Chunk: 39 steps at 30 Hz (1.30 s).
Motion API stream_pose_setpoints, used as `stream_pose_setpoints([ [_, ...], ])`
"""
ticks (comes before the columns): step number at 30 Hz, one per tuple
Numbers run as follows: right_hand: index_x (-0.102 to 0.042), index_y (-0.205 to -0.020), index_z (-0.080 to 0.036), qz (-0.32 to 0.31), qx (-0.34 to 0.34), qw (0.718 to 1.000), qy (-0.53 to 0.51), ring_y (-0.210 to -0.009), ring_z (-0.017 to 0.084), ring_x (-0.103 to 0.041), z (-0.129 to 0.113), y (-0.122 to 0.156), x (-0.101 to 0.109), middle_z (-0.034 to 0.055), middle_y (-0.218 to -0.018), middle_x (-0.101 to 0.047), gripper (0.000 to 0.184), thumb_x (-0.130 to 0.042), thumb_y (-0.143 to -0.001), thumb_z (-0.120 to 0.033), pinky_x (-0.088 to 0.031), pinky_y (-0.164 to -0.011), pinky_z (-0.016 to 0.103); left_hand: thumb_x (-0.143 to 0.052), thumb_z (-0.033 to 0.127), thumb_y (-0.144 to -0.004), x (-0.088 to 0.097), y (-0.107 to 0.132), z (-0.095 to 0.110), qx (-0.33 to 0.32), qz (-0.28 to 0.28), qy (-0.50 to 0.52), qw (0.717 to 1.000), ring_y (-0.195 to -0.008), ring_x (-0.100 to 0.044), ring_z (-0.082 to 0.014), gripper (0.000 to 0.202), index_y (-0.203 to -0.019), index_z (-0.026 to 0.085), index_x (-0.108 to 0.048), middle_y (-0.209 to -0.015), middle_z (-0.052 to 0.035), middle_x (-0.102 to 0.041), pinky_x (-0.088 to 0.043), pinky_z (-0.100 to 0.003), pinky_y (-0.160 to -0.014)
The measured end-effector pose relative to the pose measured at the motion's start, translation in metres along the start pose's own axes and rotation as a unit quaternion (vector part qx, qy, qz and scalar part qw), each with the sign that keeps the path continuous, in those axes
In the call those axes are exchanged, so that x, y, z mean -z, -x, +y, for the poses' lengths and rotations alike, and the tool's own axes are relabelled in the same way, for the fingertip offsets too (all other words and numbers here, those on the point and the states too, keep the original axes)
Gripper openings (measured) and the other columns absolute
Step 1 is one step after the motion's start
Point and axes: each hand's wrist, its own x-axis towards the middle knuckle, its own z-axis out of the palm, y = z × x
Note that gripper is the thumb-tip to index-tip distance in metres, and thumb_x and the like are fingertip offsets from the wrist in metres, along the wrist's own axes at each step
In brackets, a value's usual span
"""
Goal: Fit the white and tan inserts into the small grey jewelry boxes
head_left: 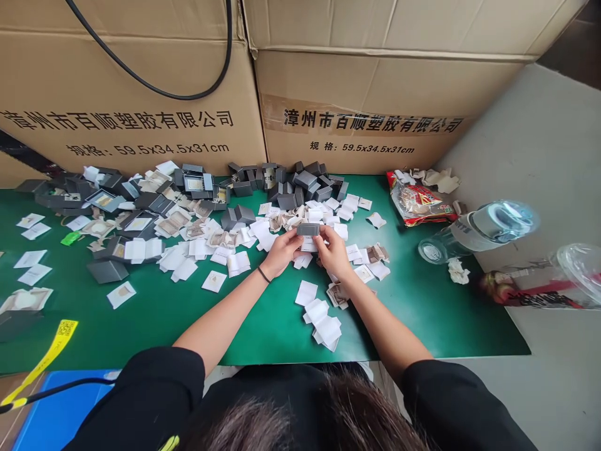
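Note:
Between my two hands is a small dark grey box, held just above the heap of papers. The fingers of my left hand close on its left end. My right hand grips the right end with thumb and fingers. Beneath and around them lie folded white paper inserts, some crumpled. A stack of closed grey boxes sits just beyond my hands. A short column of white folded papers lies nearer to me. Whether the held box has anything inside is hidden.
Open grey boxes and loose cards cover the green table at the left. On the right are a red snack bag, a clear bottle and a plastic cup. Large cartons wall off the back.

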Motion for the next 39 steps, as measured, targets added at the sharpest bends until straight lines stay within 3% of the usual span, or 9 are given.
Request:
stream_pose_setpoints([
  [6, -0.056, -0.097, -0.02, -0.01, -0.013, 0.999, 0.035, -0.066, 0.014, -0.05, -0.005, 0.0, 0.0, 0.0013, -0.075, -0.056, 0.026, -0.041, -0.087, -0.038, -0.04, -0.055, 0.024, -0.073, 0.035, -0.066, 0.001, 0.0, -0.001, -0.014, 0.022, -0.002, 1.0, -0.08, -0.06, -0.0176, 0.039, -0.098, 0.015, -0.064, -0.081, -0.0037, -0.064, -0.054, -0.037, -0.074],
  [12, -0.056, -0.094, -0.02, -0.026, -0.036, 0.998, 0.049, -0.058, 0.013, -0.048, -0.003, -0.001, 0.002, -0.0025, -0.063, -0.052, 0.024, -0.044, -0.085, -0.038, -0.037, -0.054, 0.024, -0.078, 0.027, -0.06, 0.004, -0.002, 0.001, 0.0, 0.039, 0.007, 0.999, -0.066, -0.058, -0.0122, 0.038, -0.093, 0.014, -0.065, -0.067, 0.0009, -0.059, -0.054, -0.031, -0.065],
  [21, -0.058, -0.094, -0.019, -0.015, -0.014, 0.998, 0.057, -0.058, 0.013, -0.046, -0.005, -0.001, 0.003, -0.0012, -0.063, -0.052, 0.026, -0.041, -0.086, -0.038, -0.037, -0.053, 0.024, -0.073, 0.027, -0.067, 0.004, -0.002, 0.005, 0.02, 0.01, 0.044, 0.999, -0.079, -0.062, -0.017, 0.037, -0.1, 0.014, -0.063, -0.085, -0.006, -0.066, -0.054, -0.035, -0.072],
  [25, -0.058, -0.097, -0.019, -0.022, 0.001, 0.998, 0.065, -0.058, 0.013, -0.046, -0.005, -0.001, 0.004, -0.0008, -0.065, -0.053, 0.026, -0.041, -0.087, -0.036, -0.037, -0.054, 0.024, -0.073, 0.027, -0.068, 0.008, -0.002, 0.006, 0.03, -0.016, 0.051, 0.998, -0.078, -0.062, -0.0168, 0.034, -0.098, 0.014, -0.064, -0.082, -0.0061, -0.066, -0.053, -0.034, -0.072],
  [34, -0.057, -0.092, -0.02, -0.028, 0.045, 0.989, 0.141, -0.058, 0.014, -0.043, -0.001, 0.002, 0.001, -0.0001, -0.064, -0.05, 0.026, -0.038, -0.088, -0.037, -0.033, -0.055, 0.025, -0.075, 0.03, -0.064, 0.011, -0.003, -0.002, -0.036, 0.034, -0.08, 0.996, -0.06, -0.053, -0.0094, 0.039, -0.098, 0.015, -0.065, -0.08, -0.0028, -0.065, -0.044, -0.022, -0.053],
  [39, -0.057, -0.099, -0.02, -0.036, 0.047, 0.99, 0.131, -0.059, 0.014, -0.044, 0.003, 0.001, 0.0, 0.0013, -0.069, -0.055, 0.028, -0.037, -0.089, -0.036, -0.034, -0.056, 0.025, -0.071, 0.028, -0.066, 0.011, -0.003, -0.002, -0.063, 0.038, -0.127, 0.989, -0.065, -0.058, -0.0126, 0.039, -0.102, 0.014, -0.064, -0.087, -0.0063, -0.069, -0.047, -0.025, -0.061],
])
